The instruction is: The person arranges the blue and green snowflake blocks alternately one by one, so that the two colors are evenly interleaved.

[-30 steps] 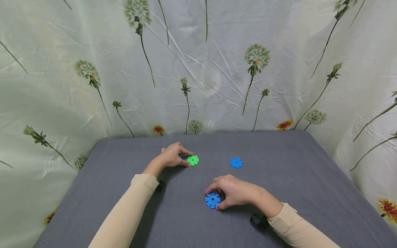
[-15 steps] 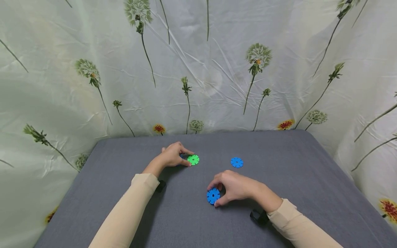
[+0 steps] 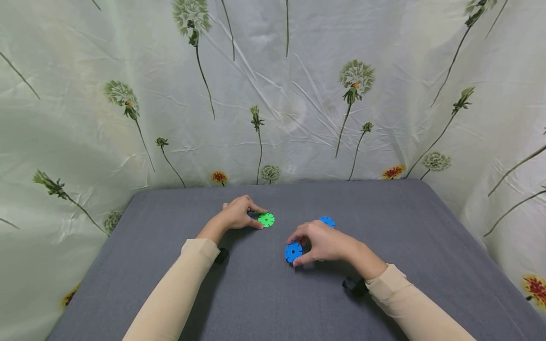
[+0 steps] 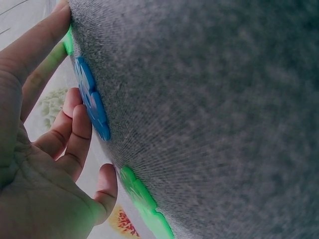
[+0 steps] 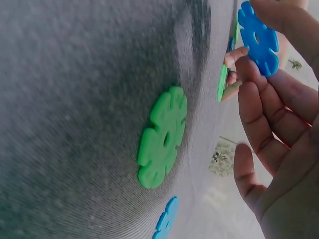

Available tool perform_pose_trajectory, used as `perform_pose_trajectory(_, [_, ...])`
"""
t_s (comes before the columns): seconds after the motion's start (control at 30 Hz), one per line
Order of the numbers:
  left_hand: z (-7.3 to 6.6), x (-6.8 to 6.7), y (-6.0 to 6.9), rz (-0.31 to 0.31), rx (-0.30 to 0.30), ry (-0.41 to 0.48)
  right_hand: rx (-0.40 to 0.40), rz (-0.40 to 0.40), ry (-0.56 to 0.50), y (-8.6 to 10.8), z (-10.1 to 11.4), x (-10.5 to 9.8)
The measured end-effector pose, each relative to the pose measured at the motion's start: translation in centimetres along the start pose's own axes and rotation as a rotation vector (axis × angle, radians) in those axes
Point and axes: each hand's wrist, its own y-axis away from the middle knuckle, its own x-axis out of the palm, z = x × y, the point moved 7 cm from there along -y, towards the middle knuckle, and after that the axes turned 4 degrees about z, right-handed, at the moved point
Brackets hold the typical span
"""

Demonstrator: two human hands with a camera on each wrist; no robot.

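1. Right grip (image 3: 324,240): I see thumb and fingers clamped on the rim of the held blue disc (image 3: 293,252), raised above the table (image 3: 384,213) between eight and nine o'clock from the hand.
2. Left grip (image 3: 236,214): thumb and finger pinch the far green disc (image 3: 266,219), at eleven o'clock from the held disc.
3. Loose pieces: the near green disc (image 5: 155,138) lies below the right grip; the other blue disc (image 3: 327,220) sits between one and two o'clock from the held one.
4. Step, as I judge it: handling blue aloft while steadying green. The next move calls for a firm rim hold and clearance over the near green disc.
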Motion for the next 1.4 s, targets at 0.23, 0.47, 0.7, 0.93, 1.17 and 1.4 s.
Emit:
perform_pose_trajectory(0.23, [-0.1,0.0,0.0,0.002,-0.001,0.001,0.030,-0.071,0.028,-0.7,-1.0,-1.1])
perform_pose_trajectory(0.47, [-0.1,-0.1,-0.1,-0.002,-0.006,0.003,0.044,-0.125,0.006,-1.4,-2.1,-2.4])
perform_pose_trajectory(0.7, [0.1,0.0,0.0,0.002,0.002,-0.005,0.085,-0.136,-0.023,-2.8,-3.4,-3.1])
perform_pose_trajectory(0.93, [0.1,0.0,-0.2,0.002,0.001,-0.005,0.164,-0.124,-0.065,-4.4,-5.1,-3.6])
perform_pose_trajectory(1.17, [-0.3,-0.3,0.0,-0.001,0.022,-0.009,0.191,-0.104,-0.075,-5.5,-5.9,-3.7])
perform_pose_trajectory(1.4, [-0.2,-0.2,0.1,0.008,0.006,0.002,0.212,-0.082,-0.077,-6.3,-6.4,-3.4])
